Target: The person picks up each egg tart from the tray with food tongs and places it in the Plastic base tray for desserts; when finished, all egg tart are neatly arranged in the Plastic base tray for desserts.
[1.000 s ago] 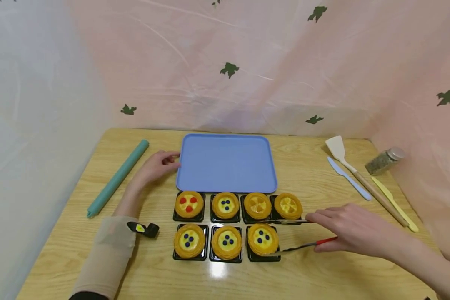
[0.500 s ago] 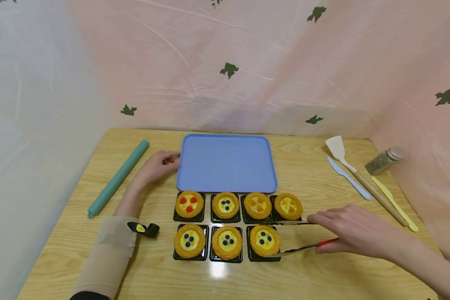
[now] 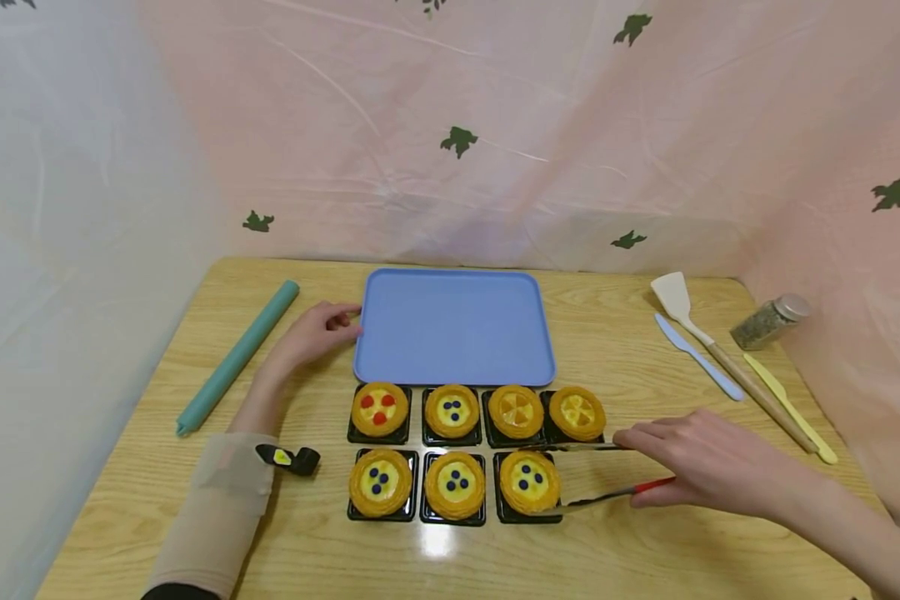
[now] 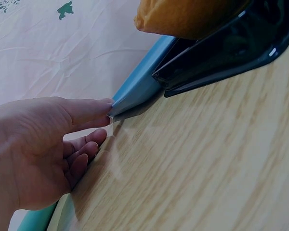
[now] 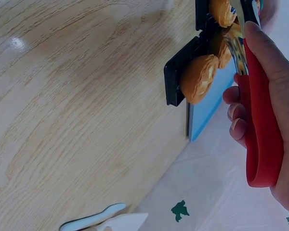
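In the head view my right hand [image 3: 708, 462] grips red-handled tongs [image 3: 652, 484]. The tongs' spread metal arms lie on either side of a tart [image 3: 530, 482] with blue dots, at the right end of the near row. That tart sits in a black square holder [image 3: 504, 510]. The right wrist view shows the fingers and thumb wrapped about the red handle [image 5: 261, 139]. At the far left my left hand [image 3: 317, 335] touches the left rim of a blue tray [image 3: 453, 325] with its fingertips; its other fingers bend loosely in the left wrist view.
Beside the near-row tart stand two more blue-dotted tarts [image 3: 454, 486]. The far row has a red-dotted tart [image 3: 378, 409] and several others along the tray's front. A teal rolling pin [image 3: 237, 358] lies left; a spatula [image 3: 672, 296], two knives [image 3: 697, 356] and a jar [image 3: 769, 322] lie right.
The tongs and the blue-dotted tart between their arms have shifted slightly to the right, and the tart now sits nearer its holder's right edge. My left hand has stayed at the tray.
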